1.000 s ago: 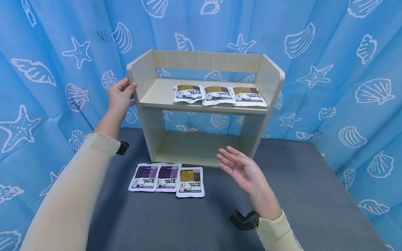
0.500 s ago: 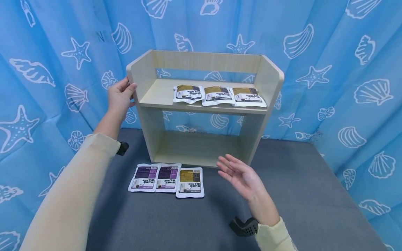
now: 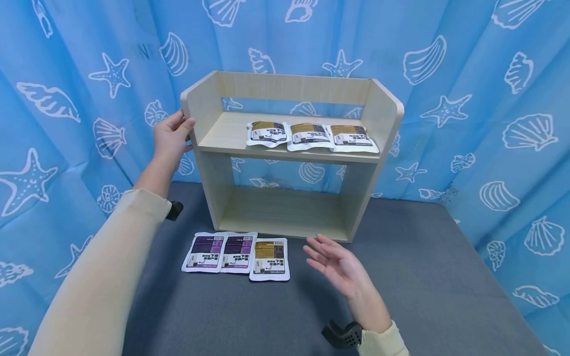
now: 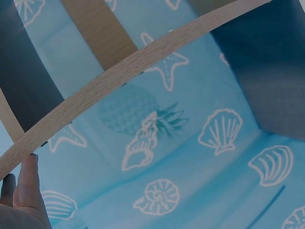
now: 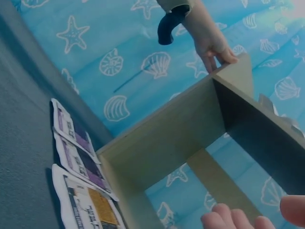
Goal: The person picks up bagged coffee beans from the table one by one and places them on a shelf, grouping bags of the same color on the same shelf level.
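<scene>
A: What's at the centre of the work?

B: A pale wooden shelf unit [image 3: 294,88], standing upright. Three yellow-label pouches [image 3: 310,137] lie side by side on its upper board [image 3: 227,129], toward the right end.

A: So how far along is it?

B: By count, I'd judge half: three pouches are shelved and three aren't. Just in front of the base lie two purple-label pouches [image 3: 221,252] and, at the right of that row, a single yellow-label one [image 3: 269,259].

A: And the hands?

B: The left hand [image 3: 171,136] grips the edge of the unit's left side panel. The right hand [image 3: 340,269] holds nothing; its fingers are loosely extended, palm turned up, near that single pouch but apart from it.

A: What's around all this?

B: A dark grey tabletop [image 3: 423,262] underneath, and a blue shell-patterned curtain [image 3: 472,59] behind.
</scene>
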`<state>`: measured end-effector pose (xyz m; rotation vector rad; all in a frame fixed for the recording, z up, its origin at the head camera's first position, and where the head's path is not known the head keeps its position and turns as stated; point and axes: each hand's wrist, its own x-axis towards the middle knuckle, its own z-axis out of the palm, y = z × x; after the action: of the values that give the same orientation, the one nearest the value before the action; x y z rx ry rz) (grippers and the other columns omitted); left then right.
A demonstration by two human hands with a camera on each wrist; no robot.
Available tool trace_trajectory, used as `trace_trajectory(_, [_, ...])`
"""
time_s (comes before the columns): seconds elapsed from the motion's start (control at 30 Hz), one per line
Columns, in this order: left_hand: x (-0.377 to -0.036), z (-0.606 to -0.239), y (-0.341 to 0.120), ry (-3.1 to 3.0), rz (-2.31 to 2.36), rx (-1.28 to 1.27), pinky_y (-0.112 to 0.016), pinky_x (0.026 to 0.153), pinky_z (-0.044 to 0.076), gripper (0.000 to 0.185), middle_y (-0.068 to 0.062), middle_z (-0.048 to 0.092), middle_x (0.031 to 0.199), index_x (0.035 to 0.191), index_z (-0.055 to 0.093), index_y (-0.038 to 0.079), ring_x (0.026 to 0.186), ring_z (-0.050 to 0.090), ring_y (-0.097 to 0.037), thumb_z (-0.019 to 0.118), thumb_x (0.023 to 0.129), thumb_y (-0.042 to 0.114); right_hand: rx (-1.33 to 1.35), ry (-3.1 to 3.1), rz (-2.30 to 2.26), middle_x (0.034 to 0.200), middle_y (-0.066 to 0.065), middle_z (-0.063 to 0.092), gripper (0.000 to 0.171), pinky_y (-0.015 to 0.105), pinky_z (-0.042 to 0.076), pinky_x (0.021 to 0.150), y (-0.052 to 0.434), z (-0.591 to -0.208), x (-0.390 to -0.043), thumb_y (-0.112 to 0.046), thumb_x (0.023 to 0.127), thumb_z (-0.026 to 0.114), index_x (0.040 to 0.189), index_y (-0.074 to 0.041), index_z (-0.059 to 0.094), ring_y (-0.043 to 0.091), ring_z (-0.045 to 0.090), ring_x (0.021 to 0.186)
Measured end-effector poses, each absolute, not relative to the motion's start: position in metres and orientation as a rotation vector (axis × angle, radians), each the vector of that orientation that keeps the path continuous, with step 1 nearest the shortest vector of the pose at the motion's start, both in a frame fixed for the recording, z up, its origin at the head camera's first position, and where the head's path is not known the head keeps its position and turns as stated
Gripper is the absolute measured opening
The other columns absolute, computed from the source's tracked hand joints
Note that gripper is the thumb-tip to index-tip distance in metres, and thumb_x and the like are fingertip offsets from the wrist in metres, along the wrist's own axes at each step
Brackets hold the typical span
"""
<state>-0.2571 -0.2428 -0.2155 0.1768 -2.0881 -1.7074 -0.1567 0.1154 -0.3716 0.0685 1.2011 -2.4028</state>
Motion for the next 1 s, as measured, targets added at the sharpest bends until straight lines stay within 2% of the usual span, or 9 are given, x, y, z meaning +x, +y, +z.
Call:
trace_trajectory(0.17, [-0.257, -0.216, -0.243, -2.086, -1.716, 0.169, -0.046, 0.101, 0.044, 0.050, -0.004, 0.050, 0.144, 0.145, 0.047, 0.028, 0.126, 0.053, -0.023, 0.056, 0.096, 0.038, 0.062, 1.181, -2.389, 0.158, 0.025, 0.011, 0.055, 0.047, 0.018, 0.115, 0.115, -0.382, -0.156, -0.002, 0.105, 0.027, 0.153, 0.002, 0.001, 0.038, 0.017, 0.144])
trace_trajectory(0.37, [-0.257, -0.216, -0.243, -2.080, -1.715, 0.165, -0.045, 0.100, 0.045, 0.050, -0.004, 0.051, 0.144, 0.144, 0.047, 0.028, 0.125, 0.054, -0.023, 0.056, 0.096, 0.037, 0.176, 1.181, -2.404, 0.155, 0.029, 0.017, 0.055, 0.054, 0.018, 0.114, 0.110, -0.399, -0.153, -0.003, 0.104, 0.032, 0.152, 0.006, 0.007, 0.042, 0.021, 0.142])
trace_trajectory(0.5, [-0.256, -0.216, -0.243, -2.078, -1.720, 0.159, -0.045, 0.100, 0.045, 0.050, -0.005, 0.050, 0.144, 0.144, 0.047, 0.027, 0.126, 0.053, -0.024, 0.056, 0.097, 0.037, 0.194, 1.200, -2.369, 0.154, 0.031, 0.017, 0.056, 0.057, 0.017, 0.113, 0.109, -0.411, -0.150, -0.005, 0.105, 0.033, 0.151, 0.008, 0.005, 0.044, 0.020, 0.142])
trace_trajectory(0.73, [-0.255, -0.215, -0.242, -2.089, -1.723, 0.165, -0.045, 0.100, 0.045, 0.050, -0.004, 0.050, 0.144, 0.145, 0.046, 0.027, 0.127, 0.053, -0.023, 0.055, 0.097, 0.036, 0.140, 1.208, -2.328, 0.155, 0.031, 0.012, 0.059, 0.057, 0.016, 0.113, 0.110, -0.423, -0.150, -0.009, 0.106, 0.033, 0.151, 0.008, 0.000, 0.044, 0.017, 0.142])
trace_trajectory(1.0, [-0.255, -0.215, -0.242, -2.091, -1.714, 0.177, -0.046, 0.100, 0.045, 0.050, -0.005, 0.050, 0.144, 0.145, 0.047, 0.027, 0.126, 0.053, -0.024, 0.055, 0.097, 0.037, 0.181, 1.195, -2.316, 0.154, 0.031, 0.014, 0.059, 0.056, 0.018, 0.113, 0.110, -0.427, -0.152, -0.009, 0.106, 0.035, 0.152, 0.008, 0.002, 0.043, 0.019, 0.141])
